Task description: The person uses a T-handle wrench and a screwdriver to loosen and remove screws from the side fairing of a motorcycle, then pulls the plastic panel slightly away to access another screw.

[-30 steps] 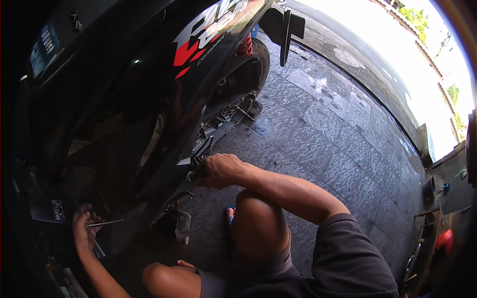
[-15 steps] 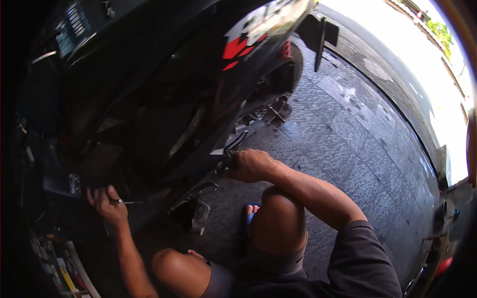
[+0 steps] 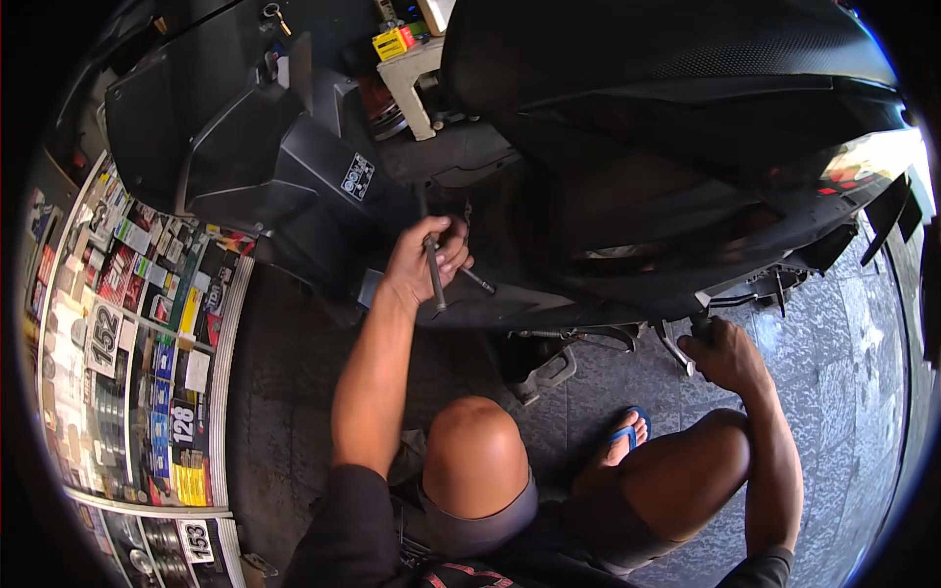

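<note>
A black scooter (image 3: 637,176) with a long seat stands crosswise in front of me. My left hand (image 3: 420,260) is closed around a metal T-handle wrench (image 3: 437,279), over the scooter's low footboard area. One bar of the wrench runs through the fist, and a thinner shaft points right and down from it. My right hand (image 3: 730,358) is closed by the scooter's lower rear edge, next to a metal lever (image 3: 676,350). Its fingers wrap something dark, mostly hidden, that I cannot make out.
A glass display case (image 3: 147,343) full of small boxed parts stands at left. Behind the scooter is a pale stool (image 3: 417,73) with a yellow box (image 3: 393,43) on it. The scooter's stand (image 3: 549,377) juts out above the dark tiled floor (image 3: 833,392), before my knees.
My view has swung left, bringing the display case and the scooter's front into sight. The left hand still holds the wrench, now turned differently; the right hand stays by the lower rear edge.
</note>
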The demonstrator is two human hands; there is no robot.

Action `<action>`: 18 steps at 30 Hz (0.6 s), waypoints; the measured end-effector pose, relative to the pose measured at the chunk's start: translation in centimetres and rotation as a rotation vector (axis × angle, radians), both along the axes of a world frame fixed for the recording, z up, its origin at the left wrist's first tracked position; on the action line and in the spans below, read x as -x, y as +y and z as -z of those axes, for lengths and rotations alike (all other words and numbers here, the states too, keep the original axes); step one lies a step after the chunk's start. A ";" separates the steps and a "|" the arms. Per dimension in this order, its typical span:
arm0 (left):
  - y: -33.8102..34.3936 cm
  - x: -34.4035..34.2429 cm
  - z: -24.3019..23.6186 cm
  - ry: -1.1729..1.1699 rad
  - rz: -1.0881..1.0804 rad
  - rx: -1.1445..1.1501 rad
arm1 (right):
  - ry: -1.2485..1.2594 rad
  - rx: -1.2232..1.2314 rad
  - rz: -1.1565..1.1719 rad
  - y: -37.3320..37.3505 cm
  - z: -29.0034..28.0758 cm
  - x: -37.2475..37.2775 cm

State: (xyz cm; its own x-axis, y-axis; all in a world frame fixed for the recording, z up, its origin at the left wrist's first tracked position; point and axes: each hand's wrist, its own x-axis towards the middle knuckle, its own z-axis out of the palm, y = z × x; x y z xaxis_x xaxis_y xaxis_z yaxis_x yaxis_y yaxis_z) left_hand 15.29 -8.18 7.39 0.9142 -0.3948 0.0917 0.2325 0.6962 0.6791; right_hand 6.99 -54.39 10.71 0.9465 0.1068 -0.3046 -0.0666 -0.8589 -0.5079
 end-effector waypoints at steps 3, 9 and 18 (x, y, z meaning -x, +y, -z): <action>-0.2 -0.7 -4.8 0.191 -0.124 -0.733 | -0.059 0.052 0.028 -0.9 1.3 -0.1; -3.9 -0.3 -8.5 -0.552 -0.064 -1.760 | -0.029 0.047 0.081 -1.4 1.4 -0.3; -4.6 1.6 -1.3 -1.248 -1.295 -1.344 | -0.053 0.023 0.083 -0.5 0.6 -0.1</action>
State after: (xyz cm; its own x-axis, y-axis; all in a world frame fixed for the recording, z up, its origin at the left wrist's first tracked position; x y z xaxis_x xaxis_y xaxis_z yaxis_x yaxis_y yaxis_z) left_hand 13.64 -12.81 8.65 0.3642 -0.1245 0.9230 -0.6134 -0.7778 0.1371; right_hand 7.06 -54.87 10.10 0.9665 0.0210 -0.2557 -0.1116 -0.8629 -0.4929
